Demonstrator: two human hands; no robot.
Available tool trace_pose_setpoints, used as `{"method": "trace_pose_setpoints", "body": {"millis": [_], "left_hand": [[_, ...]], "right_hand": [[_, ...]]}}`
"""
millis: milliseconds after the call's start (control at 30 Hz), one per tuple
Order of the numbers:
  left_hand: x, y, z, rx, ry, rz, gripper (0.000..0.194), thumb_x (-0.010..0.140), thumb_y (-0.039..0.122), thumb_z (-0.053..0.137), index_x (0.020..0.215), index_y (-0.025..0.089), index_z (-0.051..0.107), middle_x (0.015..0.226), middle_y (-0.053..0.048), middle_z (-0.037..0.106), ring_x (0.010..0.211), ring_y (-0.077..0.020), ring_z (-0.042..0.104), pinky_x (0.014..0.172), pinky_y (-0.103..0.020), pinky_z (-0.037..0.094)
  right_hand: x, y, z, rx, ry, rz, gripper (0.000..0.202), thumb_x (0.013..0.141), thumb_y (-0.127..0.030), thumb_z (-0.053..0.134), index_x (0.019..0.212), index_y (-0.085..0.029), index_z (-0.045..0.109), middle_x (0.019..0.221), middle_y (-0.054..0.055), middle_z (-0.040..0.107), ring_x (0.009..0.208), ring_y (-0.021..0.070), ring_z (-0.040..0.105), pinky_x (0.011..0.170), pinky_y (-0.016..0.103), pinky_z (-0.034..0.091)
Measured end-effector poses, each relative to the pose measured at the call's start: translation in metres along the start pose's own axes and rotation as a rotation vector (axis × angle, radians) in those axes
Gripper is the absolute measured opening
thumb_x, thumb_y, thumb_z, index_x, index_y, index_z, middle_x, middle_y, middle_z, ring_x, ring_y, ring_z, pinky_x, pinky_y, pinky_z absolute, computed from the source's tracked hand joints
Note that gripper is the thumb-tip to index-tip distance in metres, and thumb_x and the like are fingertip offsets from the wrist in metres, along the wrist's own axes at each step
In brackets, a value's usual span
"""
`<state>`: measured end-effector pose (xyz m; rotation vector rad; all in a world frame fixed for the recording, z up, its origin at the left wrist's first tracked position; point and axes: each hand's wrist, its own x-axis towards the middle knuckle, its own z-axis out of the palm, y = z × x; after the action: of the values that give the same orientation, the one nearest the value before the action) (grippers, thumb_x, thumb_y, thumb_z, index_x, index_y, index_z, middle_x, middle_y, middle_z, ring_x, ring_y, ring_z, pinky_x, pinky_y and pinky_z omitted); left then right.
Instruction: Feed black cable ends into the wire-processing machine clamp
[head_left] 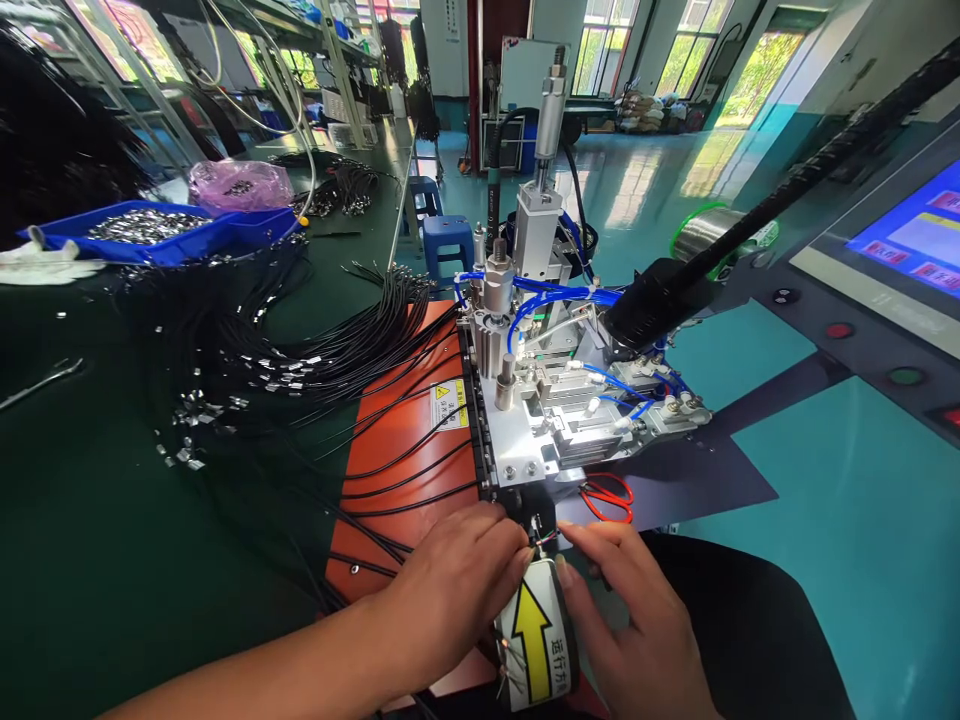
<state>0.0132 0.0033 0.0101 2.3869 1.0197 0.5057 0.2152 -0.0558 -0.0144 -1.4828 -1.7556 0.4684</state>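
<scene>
In the lower middle, my left hand [469, 570] is closed with thumb and fingers pinched on the end of a black cable. Thin coloured wires [546, 539] stick out from that pinch toward the right. My right hand [637, 610] has its index fingertip at those wires, its thumb a little lower; the exact grip is partly hidden. Both hands are over a white wheel-shaped cover [559, 620] with a yellow arrow, in front of the metal machine [517, 440]. Frayed wire ends [510, 655] show by the cover's left side. Several black cables [420, 490] cross an orange plate [405, 450].
Bundled black cables [375, 330] with metal ends lie on the dark green table [90, 540]. A blue tray [225, 240] of small metal parts stands behind. Red-handled scissors [609, 497] lie by the machine. A black hose [750, 220] and a control panel [885, 310] are at right.
</scene>
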Motion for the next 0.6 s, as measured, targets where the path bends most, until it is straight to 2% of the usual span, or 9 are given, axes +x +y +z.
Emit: {"method": "trace_pose_setpoints", "body": {"millis": [600], "left_hand": [[0.0017, 0.0008, 0.0012, 0.007, 0.009, -0.007, 0.022, 0.102, 0.022, 0.043, 0.086, 0.017, 0.058, 0.08, -0.003, 0.056, 0.075, -0.0189, 0.055, 0.065, -0.03, 0.043]], "right_hand": [[-0.0028, -0.0004, 0.0004, -0.073, 0.005, -0.063, 0.026, 0.096, -0.024, 0.056, 0.12, -0.021, 0.066, 0.104, 0.009, 0.063, 0.092, 0.0211, 0.068, 0.078, 0.03, 0.06]]}}
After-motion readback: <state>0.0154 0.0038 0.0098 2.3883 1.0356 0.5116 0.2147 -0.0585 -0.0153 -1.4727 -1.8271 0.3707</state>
